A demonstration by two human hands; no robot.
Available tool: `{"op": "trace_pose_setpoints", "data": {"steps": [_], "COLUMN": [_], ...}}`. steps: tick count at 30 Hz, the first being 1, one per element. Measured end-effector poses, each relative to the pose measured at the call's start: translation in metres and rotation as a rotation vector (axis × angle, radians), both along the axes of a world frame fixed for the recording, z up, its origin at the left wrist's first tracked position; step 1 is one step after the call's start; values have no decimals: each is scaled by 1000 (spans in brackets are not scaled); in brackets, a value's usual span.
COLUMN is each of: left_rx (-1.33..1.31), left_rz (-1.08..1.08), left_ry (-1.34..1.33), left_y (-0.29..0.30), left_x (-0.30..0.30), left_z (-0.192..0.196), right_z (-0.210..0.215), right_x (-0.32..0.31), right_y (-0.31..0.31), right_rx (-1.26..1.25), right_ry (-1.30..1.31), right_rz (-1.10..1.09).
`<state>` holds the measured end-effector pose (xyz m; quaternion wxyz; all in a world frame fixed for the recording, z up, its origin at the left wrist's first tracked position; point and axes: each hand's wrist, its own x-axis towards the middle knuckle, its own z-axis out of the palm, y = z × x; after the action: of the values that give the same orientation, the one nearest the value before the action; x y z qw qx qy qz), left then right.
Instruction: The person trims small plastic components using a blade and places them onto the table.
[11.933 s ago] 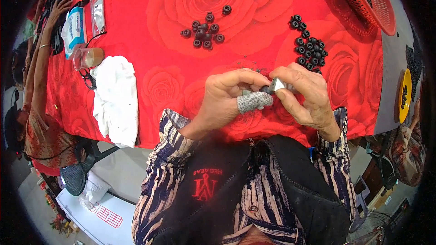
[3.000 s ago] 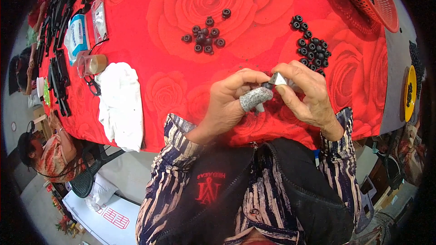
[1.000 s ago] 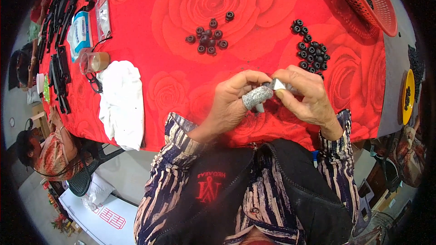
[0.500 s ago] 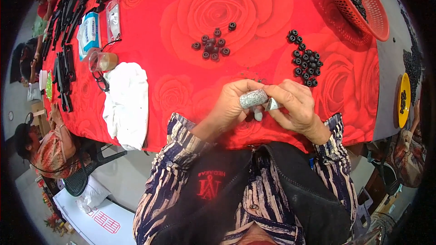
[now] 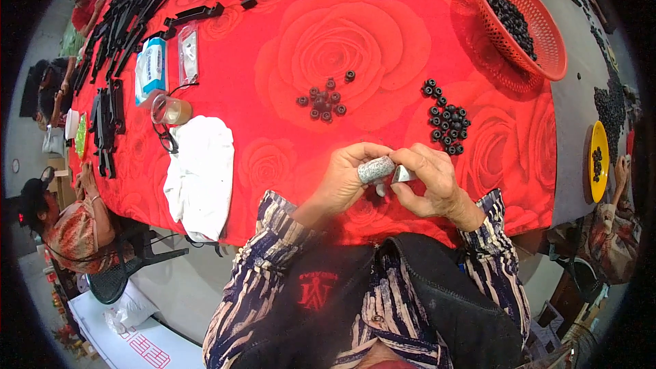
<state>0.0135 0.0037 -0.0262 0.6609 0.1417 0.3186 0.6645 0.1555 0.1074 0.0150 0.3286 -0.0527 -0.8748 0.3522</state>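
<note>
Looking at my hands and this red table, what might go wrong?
The shiny metal piece in your right hand might slip and nick your left hand, close beside it. The clear cup of brownish liquid is near the white cloth; a knock could wet it. The loose black round parts might scatter if bumped.

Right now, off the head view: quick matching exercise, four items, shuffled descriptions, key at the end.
Items
1. Basket
2. Plate
3. Cloth
4. Right hand

Descriptions
A. White, lying to the left of the left hand on the red tablecloth
B. Gripping a shiny-faced piece
C. Red, with perforated sides, holding a heap of small black parts
D. Yellow, near the right edge of the picture

Pairs: 1-C, 2-D, 3-A, 4-B
</note>
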Motion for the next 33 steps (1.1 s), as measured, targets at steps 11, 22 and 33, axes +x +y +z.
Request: {"op": "trace_pose_setpoints", "data": {"steps": [11,22,33], "left_rx": [84,133,144], "left_rz": [150,144,87], "left_ry": [249,445,414], "left_y": [-1,0,-1], "left_x": [-10,-1,-1], "left_z": [12,16,15], "right_z": [5,4,1], "right_x": [4,0,2], "right_y": [7,10,6], "right_rx": [-33,-121,-104], "right_ry": [-65,-75,-142], "right_rz": [45,-177,-152]}}
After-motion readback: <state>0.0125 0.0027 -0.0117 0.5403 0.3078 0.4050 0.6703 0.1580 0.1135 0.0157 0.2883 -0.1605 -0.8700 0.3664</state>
